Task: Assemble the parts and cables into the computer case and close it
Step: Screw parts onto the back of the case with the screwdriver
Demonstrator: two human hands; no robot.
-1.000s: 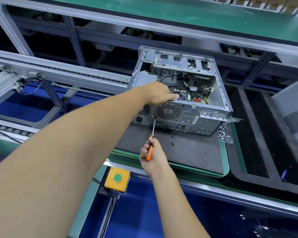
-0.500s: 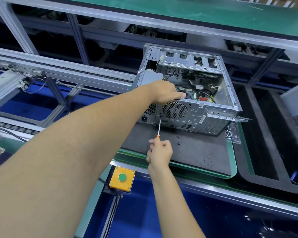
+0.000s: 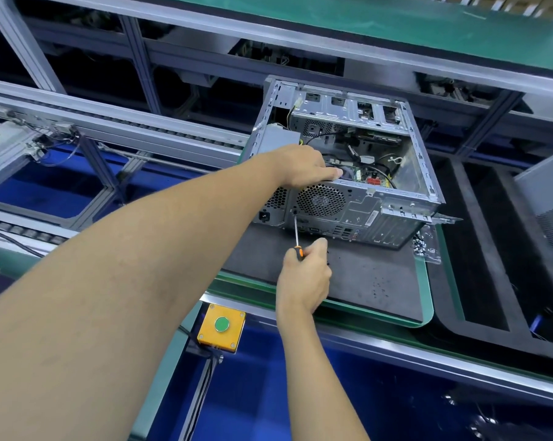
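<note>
Now, in the head view, the computer case [image 3: 348, 173] is lying open side up on the dark mat [image 3: 364, 275] of the bench, and the screwdriver [image 3: 297, 232] tip is sitting against a screw point on the rear panel, at the lower left corner of the fan grille [image 3: 320, 199]. A second ago the tip was hanging lower and short of that spot, so the tool has been brought up into place and the fastening step is likely beginning. The right hand [image 3: 304, 275] is wrapping its fingers around the orange handle. The left hand [image 3: 304, 167] is resting on the top rear edge of the case, fingers lying flat and close together, steadying it as before. The side panel is not yet fitted, so closing is remaining. A bag of screws [image 3: 423, 246] is lying just beside the case's right corner, and a yellow button box [image 3: 221, 326] is hanging below the bench edge.
</note>
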